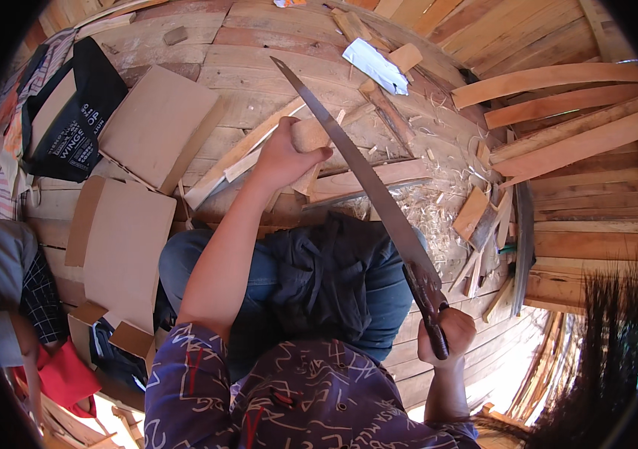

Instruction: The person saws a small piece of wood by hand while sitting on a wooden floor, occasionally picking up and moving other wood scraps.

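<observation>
My right hand [448, 336] is closed round the dark handle of a hand saw [370, 179]. Its long toothed blade slants up and to the left over the floor, its tip high and free. In my left hand [286, 156] is a small wooden block [310, 135], gripped between thumb and fingers just left of the blade. Some of the fingers are hidden behind the block. Beneath that hand lie long wood strips [240, 153], and a wider board [364, 182] rests on the floor beyond my knees.
Wood shavings [439, 209] and offcuts [471, 213] litter the floor at right, near planks [581, 142] along the wall. A white packet [376, 66] lies at the far side. Cardboard boxes [121, 239] and a black bag [72, 112] stand left, near another person's arm [29, 367].
</observation>
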`<action>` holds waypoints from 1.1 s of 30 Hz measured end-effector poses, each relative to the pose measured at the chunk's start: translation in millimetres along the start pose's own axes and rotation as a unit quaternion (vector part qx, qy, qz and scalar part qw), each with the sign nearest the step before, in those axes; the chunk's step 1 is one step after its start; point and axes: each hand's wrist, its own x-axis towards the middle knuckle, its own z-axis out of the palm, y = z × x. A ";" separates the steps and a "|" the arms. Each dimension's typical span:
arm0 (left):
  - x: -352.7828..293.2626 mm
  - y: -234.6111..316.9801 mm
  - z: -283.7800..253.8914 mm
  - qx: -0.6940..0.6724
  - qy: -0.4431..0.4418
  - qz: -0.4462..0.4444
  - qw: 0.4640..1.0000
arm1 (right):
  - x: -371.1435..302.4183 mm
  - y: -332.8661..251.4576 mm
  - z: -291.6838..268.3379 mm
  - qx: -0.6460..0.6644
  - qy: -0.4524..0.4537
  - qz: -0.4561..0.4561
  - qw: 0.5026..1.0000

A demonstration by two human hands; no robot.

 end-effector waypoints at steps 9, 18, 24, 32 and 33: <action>-12.8 5.7 4.2 0.189 0.230 0.128 0.946 | 0.8 -5.4 3.3 0.052 0.049 0.078 0.994; -14.5 -6.2 9.9 0.284 0.196 0.075 0.935 | -12.2 -6.3 3.4 0.105 0.011 0.263 0.959; -6.2 -16.5 14.1 0.255 0.210 0.122 0.936 | -9.0 -10.5 -6.0 0.260 0.027 0.391 0.882; 2.4 -28.2 8.3 0.226 0.303 0.259 0.889 | -1.7 -26.3 -15.1 0.171 -0.019 0.325 0.930; 4.1 -31.5 7.8 0.219 0.311 0.270 0.885 | -1.1 -28.6 -13.6 0.165 -0.021 0.315 0.935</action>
